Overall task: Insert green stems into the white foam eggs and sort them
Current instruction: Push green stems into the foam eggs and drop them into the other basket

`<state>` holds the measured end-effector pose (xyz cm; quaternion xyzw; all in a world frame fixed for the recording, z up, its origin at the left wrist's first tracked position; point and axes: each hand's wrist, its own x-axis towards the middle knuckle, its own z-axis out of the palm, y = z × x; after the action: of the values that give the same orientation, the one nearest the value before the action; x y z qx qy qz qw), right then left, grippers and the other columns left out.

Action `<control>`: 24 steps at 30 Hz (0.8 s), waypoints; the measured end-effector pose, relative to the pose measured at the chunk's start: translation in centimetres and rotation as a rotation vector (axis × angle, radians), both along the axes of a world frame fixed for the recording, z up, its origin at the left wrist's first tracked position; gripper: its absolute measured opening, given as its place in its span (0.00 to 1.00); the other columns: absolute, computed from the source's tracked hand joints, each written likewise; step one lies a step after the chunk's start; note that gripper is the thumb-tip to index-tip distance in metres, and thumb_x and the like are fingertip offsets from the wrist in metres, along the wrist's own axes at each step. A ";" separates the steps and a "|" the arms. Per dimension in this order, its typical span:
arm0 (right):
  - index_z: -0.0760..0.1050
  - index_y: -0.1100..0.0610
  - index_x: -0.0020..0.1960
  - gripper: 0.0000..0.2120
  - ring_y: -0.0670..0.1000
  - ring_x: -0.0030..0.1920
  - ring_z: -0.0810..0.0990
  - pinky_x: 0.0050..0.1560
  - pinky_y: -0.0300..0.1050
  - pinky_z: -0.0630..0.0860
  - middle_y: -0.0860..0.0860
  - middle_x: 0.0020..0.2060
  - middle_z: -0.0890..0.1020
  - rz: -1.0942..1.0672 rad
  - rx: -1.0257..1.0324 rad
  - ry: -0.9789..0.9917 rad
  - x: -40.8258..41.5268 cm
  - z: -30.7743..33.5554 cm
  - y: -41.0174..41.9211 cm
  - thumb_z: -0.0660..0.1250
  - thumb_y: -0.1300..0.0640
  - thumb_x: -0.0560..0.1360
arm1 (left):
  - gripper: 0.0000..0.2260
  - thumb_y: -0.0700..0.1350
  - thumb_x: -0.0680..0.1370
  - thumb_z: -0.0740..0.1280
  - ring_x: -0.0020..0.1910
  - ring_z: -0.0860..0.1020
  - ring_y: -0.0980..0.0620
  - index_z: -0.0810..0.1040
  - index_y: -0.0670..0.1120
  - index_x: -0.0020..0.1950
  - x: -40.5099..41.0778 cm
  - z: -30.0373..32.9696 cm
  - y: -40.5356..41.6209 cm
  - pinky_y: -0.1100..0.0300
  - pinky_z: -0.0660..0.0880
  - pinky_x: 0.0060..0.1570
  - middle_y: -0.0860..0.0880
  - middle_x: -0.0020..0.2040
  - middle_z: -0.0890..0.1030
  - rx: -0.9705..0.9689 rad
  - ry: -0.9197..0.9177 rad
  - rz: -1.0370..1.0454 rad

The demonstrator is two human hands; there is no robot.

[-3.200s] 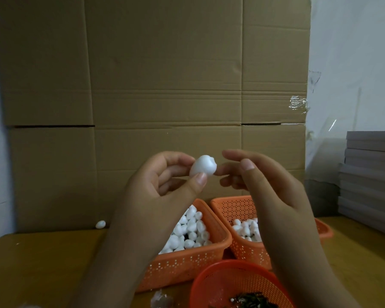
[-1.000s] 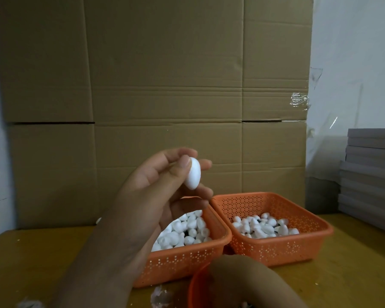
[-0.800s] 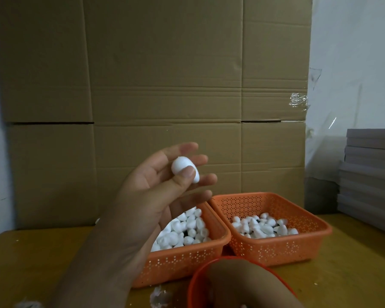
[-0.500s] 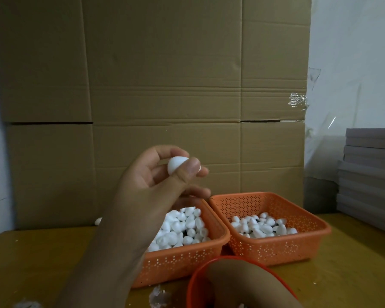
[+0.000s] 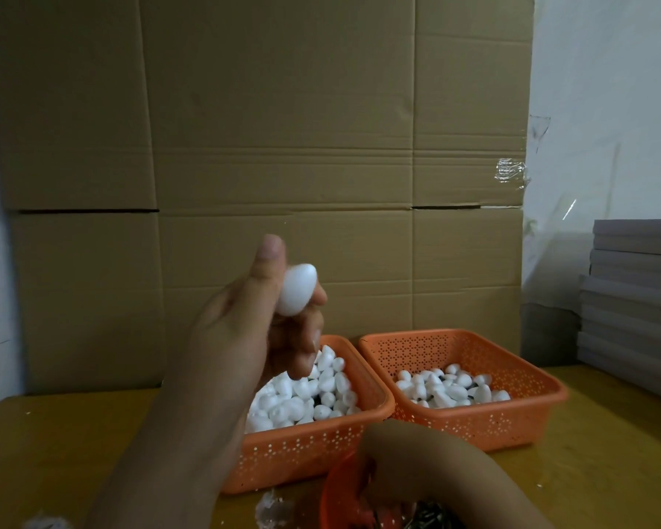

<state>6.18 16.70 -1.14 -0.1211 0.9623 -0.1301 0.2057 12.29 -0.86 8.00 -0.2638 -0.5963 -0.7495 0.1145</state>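
Note:
My left hand [image 5: 252, 337] is raised above the table and holds one white foam egg [image 5: 296, 290] between the upright thumb and the curled fingers. No stem shows in that egg. My right hand [image 5: 416, 460] reaches down into the round orange basket [image 5: 332, 502] at the bottom edge, among dark green stems [image 5: 428, 517]; its fingertips are hidden. Behind stand two rectangular orange baskets. The left basket [image 5: 310, 444] is heaped with plain white eggs. The right basket [image 5: 474, 425] holds fewer eggs, with dark stems showing between them.
A tall cardboard wall [image 5: 283, 147] closes off the back of the yellow wooden table [image 5: 54, 452]. Grey boards [image 5: 634, 299] are stacked at the right. White foam scraps [image 5: 271, 509] lie in front of the left basket.
My left hand has rolled the egg between its fingers, and the thumb now points up behind it. My right hand has stayed low in the round basket.

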 end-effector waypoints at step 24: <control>0.80 0.52 0.55 0.10 0.42 0.32 0.75 0.39 0.36 0.76 0.49 0.47 0.83 0.041 -0.194 0.367 1.5 2.2 0.2 0.62 0.61 0.78 | 0.20 0.63 0.74 0.65 0.21 0.72 0.51 0.72 0.46 0.41 0.7 0.0 0.3 0.63 0.70 0.23 0.46 0.30 0.78 -0.083 0.091 -0.088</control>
<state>7.65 16.90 1.10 -0.1816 0.9639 -0.1939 0.0170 13.03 -0.53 7.96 -0.3278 -0.6090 -0.7157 0.0974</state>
